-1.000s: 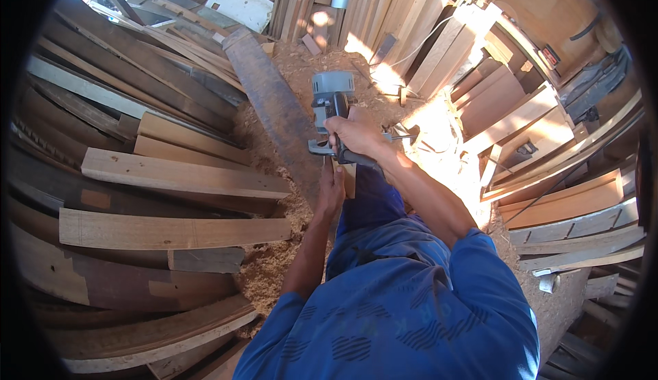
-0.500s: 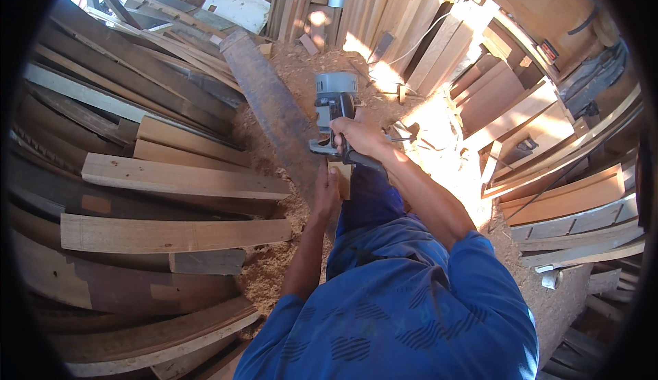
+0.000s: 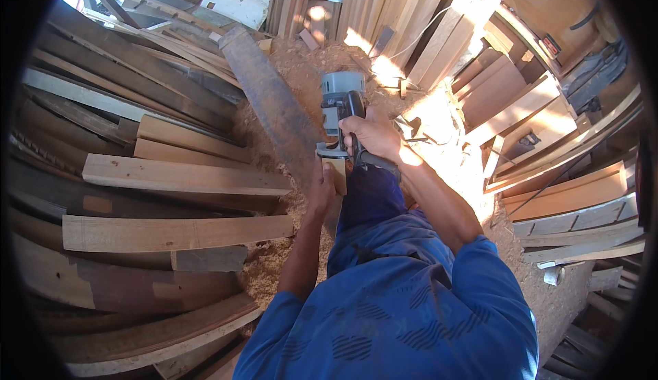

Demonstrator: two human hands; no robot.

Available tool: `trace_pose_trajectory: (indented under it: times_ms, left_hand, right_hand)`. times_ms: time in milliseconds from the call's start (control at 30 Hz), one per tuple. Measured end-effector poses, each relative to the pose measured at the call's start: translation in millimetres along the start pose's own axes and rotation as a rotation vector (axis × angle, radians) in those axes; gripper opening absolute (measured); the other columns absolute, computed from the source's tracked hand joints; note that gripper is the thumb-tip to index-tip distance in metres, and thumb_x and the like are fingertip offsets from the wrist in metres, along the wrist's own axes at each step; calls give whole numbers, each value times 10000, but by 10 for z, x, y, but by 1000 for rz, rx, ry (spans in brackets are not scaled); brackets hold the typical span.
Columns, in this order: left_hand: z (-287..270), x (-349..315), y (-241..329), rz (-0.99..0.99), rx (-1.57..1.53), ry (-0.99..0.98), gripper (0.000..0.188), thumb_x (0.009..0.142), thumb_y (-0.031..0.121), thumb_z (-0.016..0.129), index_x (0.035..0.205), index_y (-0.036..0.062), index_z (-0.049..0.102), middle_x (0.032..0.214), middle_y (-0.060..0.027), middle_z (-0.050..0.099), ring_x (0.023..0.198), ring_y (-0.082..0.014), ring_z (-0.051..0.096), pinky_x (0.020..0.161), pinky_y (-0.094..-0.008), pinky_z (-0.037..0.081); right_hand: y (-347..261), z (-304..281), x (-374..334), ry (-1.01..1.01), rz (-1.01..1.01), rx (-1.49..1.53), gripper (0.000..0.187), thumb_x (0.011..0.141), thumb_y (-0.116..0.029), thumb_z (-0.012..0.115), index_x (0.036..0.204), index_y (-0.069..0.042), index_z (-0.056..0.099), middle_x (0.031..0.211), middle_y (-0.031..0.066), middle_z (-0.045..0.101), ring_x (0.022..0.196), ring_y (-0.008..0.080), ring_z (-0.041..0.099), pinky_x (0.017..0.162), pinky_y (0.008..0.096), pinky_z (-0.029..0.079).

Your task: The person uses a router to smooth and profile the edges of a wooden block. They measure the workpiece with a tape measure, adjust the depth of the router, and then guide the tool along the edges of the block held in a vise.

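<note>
My right hand (image 3: 375, 135) is wrapped round the black handle of a grey handheld router (image 3: 343, 84), in the middle of the view. Its base rests at the far end of a small pale wooden block (image 3: 338, 176). Against the left side of that block, my left hand (image 3: 321, 188) grips it, with some fingers hidden behind the wood. Below the two hands, a long, worn dark board (image 3: 269, 92) runs from the upper left toward my body. Where the cutter meets the block is hidden.
Stacked planks (image 3: 178, 234) crowd the left side, several jutting toward me. More boards (image 3: 576, 188) lie on the right, and upright timber (image 3: 377, 9) leans at the back. Sawdust (image 3: 274, 270) covers the ground. A white panel (image 3: 235, 3) stands at the far left.
The router and my right hand have shifted slightly right and nearer to me. The router's base sits more squarely over the block, while my left hand has barely moved.
</note>
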State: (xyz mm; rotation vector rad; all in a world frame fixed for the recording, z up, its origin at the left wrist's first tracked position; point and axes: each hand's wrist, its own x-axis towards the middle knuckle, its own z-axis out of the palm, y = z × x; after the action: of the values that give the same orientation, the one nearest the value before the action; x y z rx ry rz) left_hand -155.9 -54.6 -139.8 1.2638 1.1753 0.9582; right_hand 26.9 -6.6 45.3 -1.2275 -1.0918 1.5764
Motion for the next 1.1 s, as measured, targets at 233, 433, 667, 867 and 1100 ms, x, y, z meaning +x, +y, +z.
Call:
trace_pose_trajectory:
  times_ms: [233,433,667,867,1100]
  left_hand:
    - [64,8,-10,-57,-3,32,610,1116,333,331,1626,29,190,1588,-215,366,1446,-279,368,1168,-359,302]
    - [41,56,92,-119,-18,56,623,1113,355,335,1632,49,174,1593,-211,359,1447,-289,367,1161,-371,313]
    - [38,107,142,-161,-23,60,639,1109,380,339,1638,72,155,1599,-206,350,1449,-300,365,1153,-385,326]
    - [49,107,191,-194,-23,54,653,1106,402,342,1644,93,139,1604,-202,342,1450,-309,364,1145,-397,337]
    - [57,98,219,-217,-20,49,670,1102,428,346,1650,116,121,1611,-197,333,1452,-320,363,1137,-412,351]
  right_hand:
    - [-4,22,35,0,-9,-96,210,923,-151,642,780,3,639,649,60,622,560,162,618,555,328,535]
    - [-32,59,123,22,33,-107,223,920,-157,636,771,9,642,666,63,627,572,164,627,557,336,540]
    - [-25,49,166,57,59,-109,215,920,-155,635,783,10,636,668,66,627,561,171,627,546,339,538]
    - [-23,42,171,62,64,-110,198,922,-142,626,803,16,630,668,70,628,549,178,629,528,341,533]
    - [-60,54,182,74,86,-126,206,924,-155,625,836,30,654,688,84,650,566,181,649,541,342,542]
